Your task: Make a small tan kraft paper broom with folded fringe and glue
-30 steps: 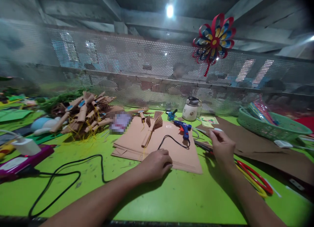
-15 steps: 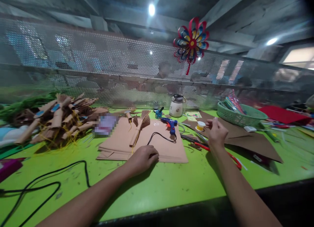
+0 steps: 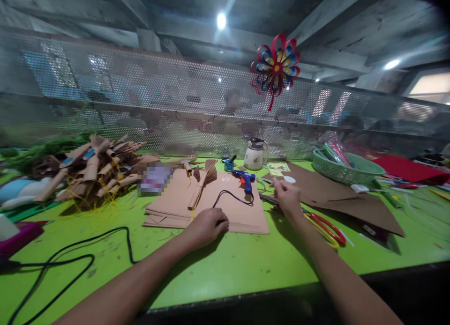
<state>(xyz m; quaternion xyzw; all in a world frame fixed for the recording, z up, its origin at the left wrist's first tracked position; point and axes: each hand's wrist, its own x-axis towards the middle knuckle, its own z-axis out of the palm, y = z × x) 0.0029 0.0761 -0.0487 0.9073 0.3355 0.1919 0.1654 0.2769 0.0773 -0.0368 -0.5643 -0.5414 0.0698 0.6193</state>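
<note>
Craft bench, green table (image 3: 228, 269): two hands at a stack of kraft sheets (image 3: 168, 205).

Left to right: heap of rolled paper brooms (image 3: 94, 168); black cable (image 3: 70, 264); left hand (image 3: 206, 226), fingers curled together, knuckles down on the stack's near edge, whether it pinches the gun's cord cannot be told; one paper broom (image 3: 202, 184) lying on the sheets; blue glue gun (image 3: 245, 179); right hand (image 3: 286, 196) just beside it, over the scissors (image 3: 326, 226), fingertips drawn together, contents too small to tell. Step judged: holding the stack down while reaching. Taking the gun would call for a short leftward reach.
</note>
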